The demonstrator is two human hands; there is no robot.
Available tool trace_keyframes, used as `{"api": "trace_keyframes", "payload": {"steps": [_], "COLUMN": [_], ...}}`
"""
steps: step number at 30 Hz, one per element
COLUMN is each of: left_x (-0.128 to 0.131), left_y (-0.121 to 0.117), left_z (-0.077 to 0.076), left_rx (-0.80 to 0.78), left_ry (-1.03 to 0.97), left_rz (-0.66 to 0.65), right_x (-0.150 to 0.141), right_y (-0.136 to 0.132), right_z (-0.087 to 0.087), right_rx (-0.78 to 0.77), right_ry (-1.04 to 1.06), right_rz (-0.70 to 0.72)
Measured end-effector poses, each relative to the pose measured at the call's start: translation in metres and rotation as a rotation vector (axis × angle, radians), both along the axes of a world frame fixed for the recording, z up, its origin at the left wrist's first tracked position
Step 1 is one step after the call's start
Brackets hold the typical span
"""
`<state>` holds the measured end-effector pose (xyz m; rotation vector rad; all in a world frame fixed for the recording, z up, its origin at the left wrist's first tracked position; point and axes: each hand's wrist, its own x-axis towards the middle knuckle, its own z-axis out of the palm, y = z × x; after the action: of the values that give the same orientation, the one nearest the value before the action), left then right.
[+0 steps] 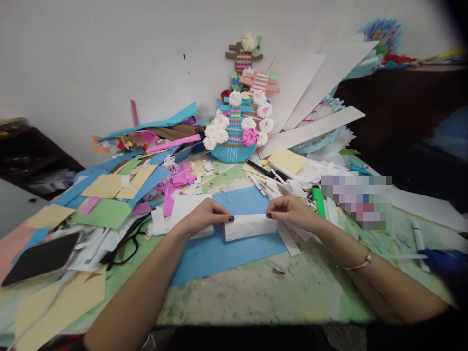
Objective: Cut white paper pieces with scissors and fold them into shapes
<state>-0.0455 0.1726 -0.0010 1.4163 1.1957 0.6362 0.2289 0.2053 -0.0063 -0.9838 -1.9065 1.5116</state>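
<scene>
We hold a white paper (251, 228) between our two hands, the left hand (204, 214) at its left upper corner and the right hand (292, 212) at its right. The fingers of each pinch its top edge, thumbs showing dark nails, so the paper spans the gap between them and hangs a little toward us. It is a low oblong, much wider than tall, matt and softly wrinkled, with a nearly straight top edge and a lower edge that climbs slightly to the right. Whether it is folded double we cannot tell.

Below the fingers lies a blue sheet (234, 258), showing on the near and far sides of the paper. A white sheet (183, 207) sits just left of the left fingers, partly behind that hand; a narrow white strip (289, 240) slants out below the right fingers. Markers (259, 188) lie just beyond them, and farther off, past both hands, stands a blue lute (234, 152) with pale flowers (219, 135). Nearer us than the fingers, the bench (278, 297) shows green and stained.
</scene>
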Motion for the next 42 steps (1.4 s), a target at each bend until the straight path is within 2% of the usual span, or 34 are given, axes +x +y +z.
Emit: {"api": "trace_keyframes", "payload": {"steps": [8, 18, 22, 27, 29, 35, 38, 42], "left_x": [-0.006, -0.007, -0.009, -0.028, -0.039, -0.065, -0.078, -0.091], "left_y": [0.003, 0.004, 0.005, 0.016, 0.020, 0.027, 0.030, 0.033], "left_z": [0.001, -0.002, -0.001, -0.005, -0.006, -0.008, -0.012, -0.017], "left_rx": [-0.020, 0.034, 0.129, 0.383, 0.455, 0.576, 0.574, 0.552], "left_ry": [0.016, 0.093, 0.156, 0.306, 0.408, 0.757, 0.893, 0.980], "left_rz": [-0.070, -0.061, 0.056, 0.410, 0.481, 0.492, 0.493, 0.488], "right_x": [0.003, 0.005, 0.001, -0.011, -0.015, -0.018, -0.017, -0.017], "right_y": [0.006, 0.009, 0.005, 0.000, -0.002, -0.003, -0.004, -0.007], "right_z": [-0.004, -0.004, -0.004, -0.015, -0.019, -0.018, -0.015, -0.013], "right_rx": [-0.009, -0.077, -0.135, -0.220, -0.254, -0.324, -0.303, -0.273], "right_ry": [-0.014, -0.025, 0.015, 0.121, 0.148, 0.118, 0.098, 0.074], "right_rz": [-0.013, -0.030, -0.070, -0.266, -0.350, -0.430, -0.423, -0.395]}}
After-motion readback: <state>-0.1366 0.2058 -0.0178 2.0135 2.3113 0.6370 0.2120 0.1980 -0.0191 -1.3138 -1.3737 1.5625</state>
